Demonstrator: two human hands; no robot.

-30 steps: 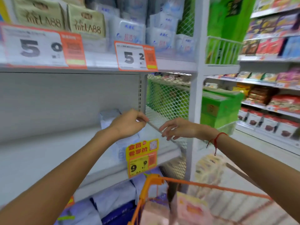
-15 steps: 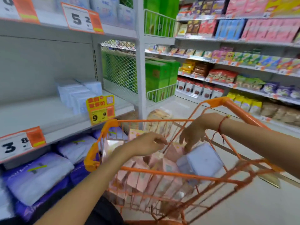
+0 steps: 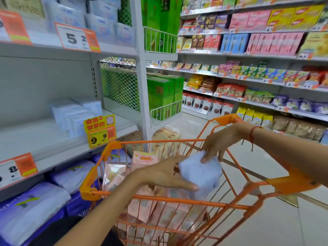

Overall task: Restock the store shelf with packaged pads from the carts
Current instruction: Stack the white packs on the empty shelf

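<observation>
Left hand (image 3: 165, 176) and right hand (image 3: 219, 142), fingers curled onto a pale blue pad pack (image 3: 200, 176) above the orange cart (image 3: 177, 199) at lower centre; the loose fingertip hold risks dropping it back among the pink packs (image 3: 142, 206).

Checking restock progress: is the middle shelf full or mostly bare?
Mostly bare: the middle shelf holds only one small cluster of pale blue packs near the yellow price tag.

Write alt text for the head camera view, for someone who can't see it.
Both hands, left hand and right hand, grip a pale blue pad pack over an orange cart of pink packs. To the left, blue packs stand on a white shelf.
</observation>
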